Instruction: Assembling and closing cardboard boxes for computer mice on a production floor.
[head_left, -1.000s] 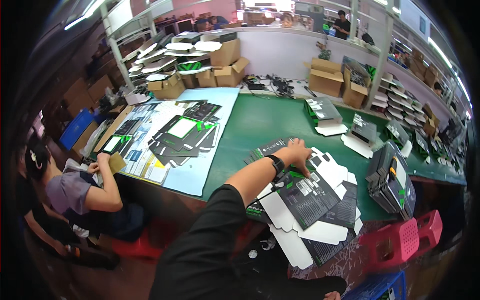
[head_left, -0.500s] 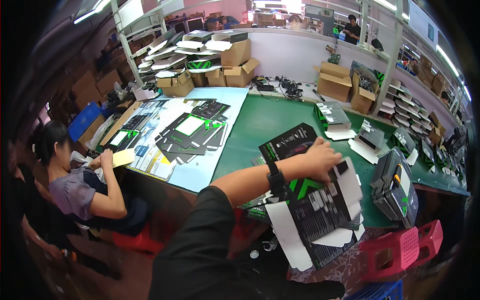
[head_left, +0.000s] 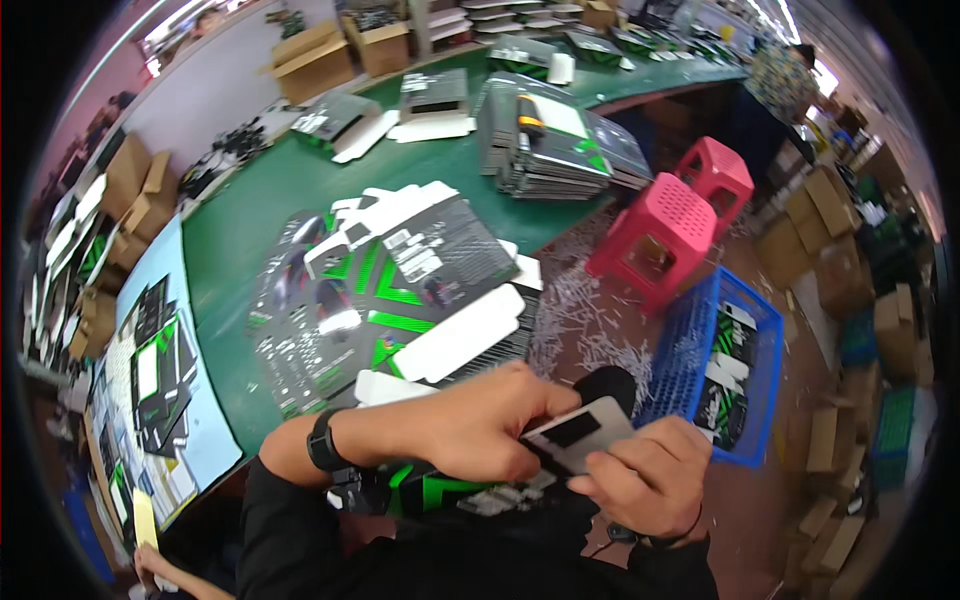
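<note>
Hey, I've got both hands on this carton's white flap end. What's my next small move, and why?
I'd probably bend the white flap inward with your right hand, keeping your left hand steady. The flap sticks out between your hands, not tucked in, and your right thumb already presses on it.

Workshop: green workbench point(head_left: 225, 300), printed cartons point(head_left: 455, 245)
</note>
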